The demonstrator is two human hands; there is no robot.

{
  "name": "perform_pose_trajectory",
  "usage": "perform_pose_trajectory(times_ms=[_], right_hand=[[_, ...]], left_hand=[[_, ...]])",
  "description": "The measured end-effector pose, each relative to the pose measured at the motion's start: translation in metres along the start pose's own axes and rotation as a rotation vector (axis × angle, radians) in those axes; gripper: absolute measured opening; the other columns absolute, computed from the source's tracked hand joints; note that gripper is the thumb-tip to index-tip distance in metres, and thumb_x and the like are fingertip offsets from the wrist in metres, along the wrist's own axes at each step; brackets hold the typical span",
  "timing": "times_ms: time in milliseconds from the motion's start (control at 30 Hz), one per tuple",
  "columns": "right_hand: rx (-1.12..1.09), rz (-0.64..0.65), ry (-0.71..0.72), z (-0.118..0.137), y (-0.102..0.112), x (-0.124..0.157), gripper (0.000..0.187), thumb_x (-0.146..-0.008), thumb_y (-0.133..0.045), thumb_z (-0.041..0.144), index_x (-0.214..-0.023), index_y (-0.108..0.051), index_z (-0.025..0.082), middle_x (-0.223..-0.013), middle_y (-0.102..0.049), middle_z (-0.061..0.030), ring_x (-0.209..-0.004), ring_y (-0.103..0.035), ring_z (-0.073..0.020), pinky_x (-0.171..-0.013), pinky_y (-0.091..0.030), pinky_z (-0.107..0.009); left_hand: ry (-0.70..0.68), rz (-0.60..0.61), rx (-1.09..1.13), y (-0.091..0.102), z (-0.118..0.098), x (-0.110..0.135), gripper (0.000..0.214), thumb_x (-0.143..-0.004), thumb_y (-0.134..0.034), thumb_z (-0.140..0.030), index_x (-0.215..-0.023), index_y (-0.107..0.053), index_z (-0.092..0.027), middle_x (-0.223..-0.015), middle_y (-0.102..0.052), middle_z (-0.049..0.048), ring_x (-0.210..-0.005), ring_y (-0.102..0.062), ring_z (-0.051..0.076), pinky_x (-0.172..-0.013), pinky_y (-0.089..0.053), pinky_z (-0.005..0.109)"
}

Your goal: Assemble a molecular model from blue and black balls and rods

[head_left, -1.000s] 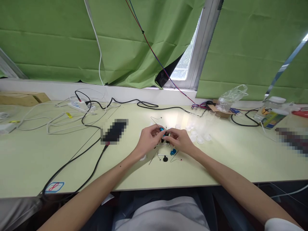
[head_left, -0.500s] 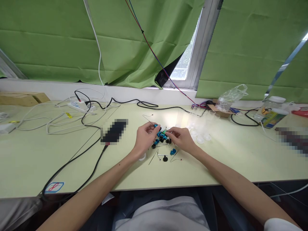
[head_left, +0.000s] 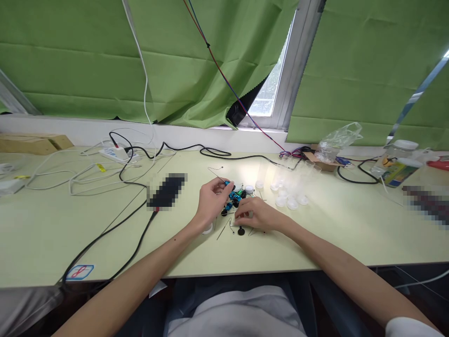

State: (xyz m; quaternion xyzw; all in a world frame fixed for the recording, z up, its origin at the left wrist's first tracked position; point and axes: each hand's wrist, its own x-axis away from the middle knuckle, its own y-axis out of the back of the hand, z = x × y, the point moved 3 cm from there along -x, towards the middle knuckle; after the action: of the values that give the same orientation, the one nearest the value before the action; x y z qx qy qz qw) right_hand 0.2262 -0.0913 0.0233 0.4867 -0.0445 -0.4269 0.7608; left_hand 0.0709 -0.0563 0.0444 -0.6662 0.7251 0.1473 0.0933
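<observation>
My left hand (head_left: pixel 213 199) pinches a small blue metal part with a black disc (head_left: pixel 229 184), and a thin bent wire (head_left: pixel 215 172) sticks out from it toward the back left. Below and right of these fingers lies a pile of blue, black and green small parts (head_left: pixel 235 198). At the near side of the pile, my right hand (head_left: pixel 257 214) has its thumb and fingertips closed at one end of a thin metal rod (head_left: pixel 232 225); the fingers partly cover it. Just in front of them is a black round piece (head_left: pixel 241 231). Another thin straight rod (head_left: pixel 222 230) lies to the left.
Clear plastic caps (head_left: pixel 292 202) are scattered right of the pile, and a white round lid (head_left: pixel 207 229) lies by my left wrist. A blurred dark device (head_left: pixel 167 191) with a black cable is at left. Bottles (head_left: pixel 401 161) and a cardboard box (head_left: pixel 324 164) stand at back right.
My right hand has moved from the pile toward me, down to the thin metal rod. My left hand stays in place with the blue part.
</observation>
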Motion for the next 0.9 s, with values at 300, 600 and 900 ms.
perform_pose_trajectory(times_ms=[300, 600, 900], right_hand=[[0.01, 0.022, -0.015, 0.0011, -0.0054, -0.0019, 0.006, -0.085, -0.072, 0.023, -0.082, -0.075, 0.018, -0.078, -0.064, -0.0022, -0.067, -0.056, -0.0126, -0.067, -0.044, -0.025], [0.059, 0.024, 0.013, 0.0003, -0.0075, -0.0021, 0.01, -0.088, -0.065, 0.016, -0.084, -0.074, 0.017, -0.079, -0.065, -0.0036, -0.07, -0.058, -0.014, -0.069, -0.045, -0.025], [0.17, 0.036, 0.002, -0.0032, -0.0095, -0.0008, 0.011, -0.092, -0.061, 0.02, -0.088, -0.072, 0.017, -0.085, -0.066, -0.0058, -0.078, -0.059, -0.0173, -0.073, -0.046, -0.028]], left_hand=[[0.005, 0.003, -0.021, -0.0005, -0.0001, 0.0007, 0.031, -0.075, -0.073, -0.045, -0.082, -0.065, -0.016, -0.059, -0.056, -0.0018, -0.047, -0.048, 0.01, -0.046, -0.04, 0.024], [0.006, 0.009, -0.037, -0.0006, -0.0014, 0.0015, 0.03, -0.076, -0.072, -0.045, -0.081, -0.065, -0.016, -0.059, -0.056, -0.0017, -0.048, -0.05, 0.011, -0.048, -0.041, 0.024], [0.0, 0.02, -0.037, -0.0005, 0.0013, 0.0007, 0.03, -0.077, -0.072, -0.045, -0.082, -0.064, -0.016, -0.057, -0.055, -0.0022, -0.048, -0.05, 0.011, -0.048, -0.04, 0.024]])
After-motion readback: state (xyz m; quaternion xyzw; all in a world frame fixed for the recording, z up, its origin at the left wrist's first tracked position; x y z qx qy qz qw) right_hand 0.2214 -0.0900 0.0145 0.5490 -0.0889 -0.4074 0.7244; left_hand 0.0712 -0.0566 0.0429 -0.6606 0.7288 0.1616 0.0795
